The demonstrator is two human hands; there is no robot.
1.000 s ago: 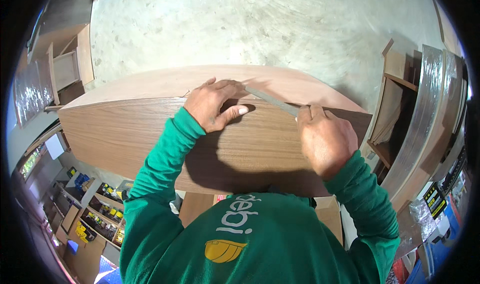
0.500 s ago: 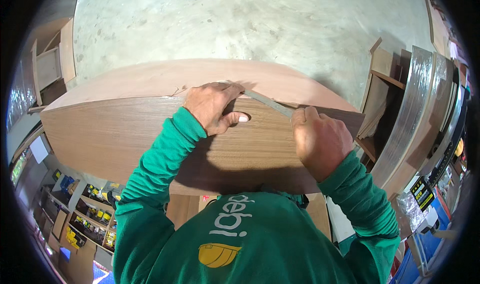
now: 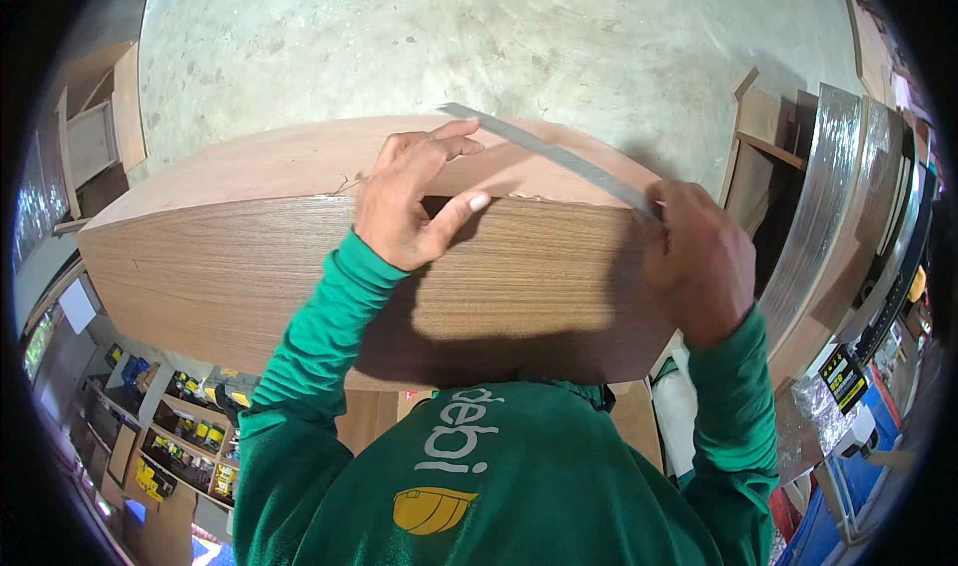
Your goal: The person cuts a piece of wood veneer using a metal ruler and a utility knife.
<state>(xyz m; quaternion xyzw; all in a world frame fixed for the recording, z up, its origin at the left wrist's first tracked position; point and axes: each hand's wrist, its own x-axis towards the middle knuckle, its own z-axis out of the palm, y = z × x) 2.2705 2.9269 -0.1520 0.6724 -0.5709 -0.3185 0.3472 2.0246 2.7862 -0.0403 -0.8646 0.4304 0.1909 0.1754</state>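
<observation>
My right hand (image 3: 704, 257) is closed around the near end of a long flat metal file (image 3: 559, 157). The grey blade slants up and left, over the pale far side of a long wooden piece and toward its outer edge. Brown wood-grain laminate (image 3: 529, 267) covers the near face of that piece, and its far side (image 3: 249, 162) is bare pinkish wood. At the seam between the two faces is my left hand (image 3: 399, 202), with thumb and fingers apart and nothing held. The file's tip lies close to its fingertips; whether they touch I cannot tell.
Grey concrete floor (image 3: 349, 37) stretches beyond the piece. Wooden frames (image 3: 763, 157) and plastic-wrapped panels (image 3: 823, 187) stand on the right. Shelves of tools and yellow items (image 3: 195, 421) are at lower left, and a wooden box frame (image 3: 100, 132) is at far left.
The file has lifted off the seam and shifted right and away from me with my right hand. The left hand has loosened from the file's tip, fingers now spread. A ragged bit of edge shows at the seam.
</observation>
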